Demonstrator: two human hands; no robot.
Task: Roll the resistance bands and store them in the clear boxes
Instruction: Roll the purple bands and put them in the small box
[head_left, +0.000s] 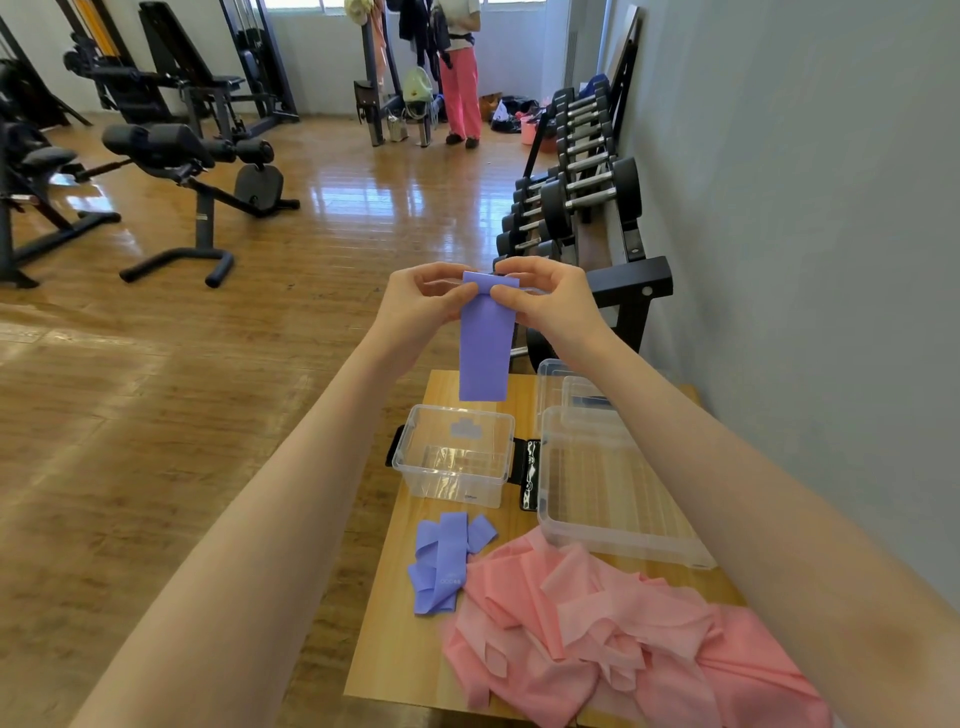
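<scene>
ok, i've got the left hand (423, 301) and right hand (550, 301) both pinching the top fold of the purple band (485, 343) held up over the small clear box (457, 457), risk: slack tail lets the roll go crooked or unwind.

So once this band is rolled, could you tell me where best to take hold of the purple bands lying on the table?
Probably pinch the loose purple bands at the long middle strip's near end, coming from above on the left. They lie flat and overlapped, and the pink bands crowd their right side, so the left edge is freer.
</scene>
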